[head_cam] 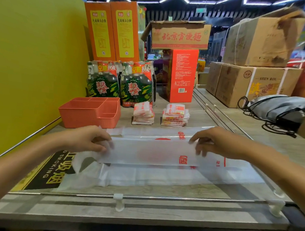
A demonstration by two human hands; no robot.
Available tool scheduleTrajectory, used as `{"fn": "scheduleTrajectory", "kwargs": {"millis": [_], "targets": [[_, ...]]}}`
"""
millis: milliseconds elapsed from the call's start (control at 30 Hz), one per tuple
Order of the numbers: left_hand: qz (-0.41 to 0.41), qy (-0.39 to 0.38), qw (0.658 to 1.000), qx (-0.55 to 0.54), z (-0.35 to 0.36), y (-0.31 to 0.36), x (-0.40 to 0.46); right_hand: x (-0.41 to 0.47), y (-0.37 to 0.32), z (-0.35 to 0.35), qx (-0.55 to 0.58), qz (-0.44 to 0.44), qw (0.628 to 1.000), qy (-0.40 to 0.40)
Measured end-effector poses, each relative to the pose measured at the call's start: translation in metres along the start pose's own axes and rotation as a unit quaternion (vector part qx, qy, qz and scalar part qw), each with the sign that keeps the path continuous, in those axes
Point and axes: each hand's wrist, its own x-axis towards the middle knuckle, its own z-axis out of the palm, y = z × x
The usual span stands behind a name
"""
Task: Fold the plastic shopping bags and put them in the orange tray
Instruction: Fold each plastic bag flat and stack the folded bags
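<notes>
A white plastic shopping bag [151, 154] with red print lies spread sideways across the counter in front of me, its near long edge lifted and turned over toward the middle. My left hand [90, 140] pinches the folded strip at its left end. At the right end my right hand [215, 143] pinches the same strip. The orange tray [77, 115], with several compartments, stands behind the bag at the left; nothing shows inside it. Two stacks of folded bags [143, 114] [175, 115] sit just right of the tray.
Bottle packs [121, 80] and orange and red cartons [182, 76] stand behind the tray and stacks. Cardboard boxes [252, 83] and a grey drawstring bag [279, 108] fill the right side. A yellow wall borders the left. A no-smoking sign [46, 170] lies under the glass.
</notes>
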Motion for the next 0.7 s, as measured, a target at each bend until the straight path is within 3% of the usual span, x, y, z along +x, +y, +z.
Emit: {"fn": "scheduleTrajectory", "kwargs": {"millis": [133,267,367,500,600,700], "targets": [[-0.068,0.001,0.998,-0.013,-0.014,-0.013,0.001,0.017,0.008,-0.001,-0.009,0.034,0.999,-0.004],[-0.089,0.047,0.988,0.119,-0.005,-0.017,0.007,0.029,0.012,0.023,-0.083,0.051,0.995,0.038],[-0.022,0.113,0.984,0.133,0.019,-0.004,0.008,0.030,0.009,0.044,-0.135,0.026,0.989,0.056],[0.124,0.166,0.961,0.181,0.054,0.034,0.007,0.032,-0.002,0.065,-0.196,-0.072,0.975,0.082],[0.145,0.098,0.970,0.168,0.073,0.061,0.011,0.035,-0.005,0.075,-0.227,-0.134,0.960,0.096],[0.089,-0.011,0.985,0.148,0.086,0.073,0.021,0.036,-0.010,0.076,-0.203,-0.139,0.965,0.094]]}}
